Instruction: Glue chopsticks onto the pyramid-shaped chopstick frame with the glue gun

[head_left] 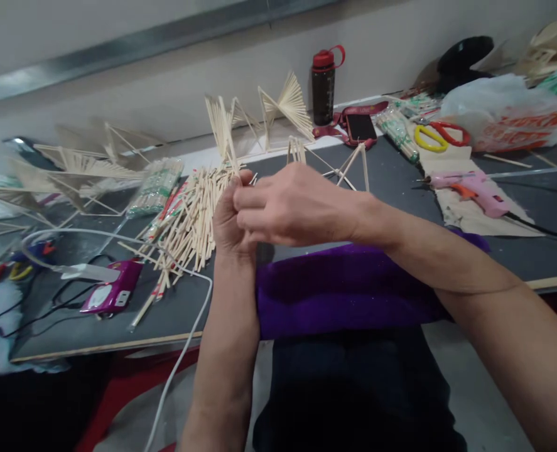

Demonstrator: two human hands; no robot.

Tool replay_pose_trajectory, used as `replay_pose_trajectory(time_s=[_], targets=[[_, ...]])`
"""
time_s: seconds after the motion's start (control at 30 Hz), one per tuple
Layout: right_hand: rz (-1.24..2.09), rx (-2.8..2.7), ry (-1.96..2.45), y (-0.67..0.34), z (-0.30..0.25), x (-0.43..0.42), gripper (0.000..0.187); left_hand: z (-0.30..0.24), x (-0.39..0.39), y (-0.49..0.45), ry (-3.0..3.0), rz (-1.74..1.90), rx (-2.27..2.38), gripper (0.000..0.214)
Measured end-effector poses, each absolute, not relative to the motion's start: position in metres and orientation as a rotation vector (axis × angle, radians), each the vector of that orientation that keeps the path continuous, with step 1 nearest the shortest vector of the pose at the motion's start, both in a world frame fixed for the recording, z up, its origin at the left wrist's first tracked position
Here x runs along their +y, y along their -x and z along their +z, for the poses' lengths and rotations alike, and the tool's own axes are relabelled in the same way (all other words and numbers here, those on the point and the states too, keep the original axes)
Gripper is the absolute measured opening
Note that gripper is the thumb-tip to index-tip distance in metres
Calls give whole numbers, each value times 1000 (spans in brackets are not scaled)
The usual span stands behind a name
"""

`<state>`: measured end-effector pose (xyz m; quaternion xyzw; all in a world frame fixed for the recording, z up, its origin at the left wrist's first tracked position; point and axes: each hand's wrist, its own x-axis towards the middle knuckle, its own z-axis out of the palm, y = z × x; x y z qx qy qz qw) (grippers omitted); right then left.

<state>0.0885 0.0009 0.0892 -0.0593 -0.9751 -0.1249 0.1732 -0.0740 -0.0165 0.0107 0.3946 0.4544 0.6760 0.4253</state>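
My left hand (226, 220) is raised over the table with its fingers curled, thumb up. My right hand (297, 204) is bent across against it, fingertips pressed together at the left hand's palm. Whatever lies between the fingers is hidden. Just beyond the left hand is a heap of loose wooden sticks (191, 216). Behind the hands stand a fan-shaped stick structure (290, 107) and a smaller stick frame (363, 164). A purple cloth (335, 292) lies under my right forearm at the table edge.
A pink glue gun (478, 191) rests on cardboard at right, near yellow-and-red-handled scissors (431, 138) and a plastic bag (504, 113). A bottle (323, 88) and phone (360, 127) are at the back. A magenta device (113, 289) with a white cable (210, 295) is at left.
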Motion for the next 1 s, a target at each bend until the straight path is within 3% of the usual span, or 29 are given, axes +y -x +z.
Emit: replay_pose_trajectory(time_s=[0.27,0.47,0.63,1.0], targets=[[564,-1809,593,-134,117,55,11,2,-22,41,-1188,1530,1005,28],[1151,-1743,654,-137,104,82,10,-4,-20,37,-1214,1402,1165,30],[1220,-1791,647,-133,104,76,6,-4,-20,33,-1231,1373,1181,28],[1298,-1597,553,-159,106,106,16,-12,-4,42,-1086,1623,1396,21]])
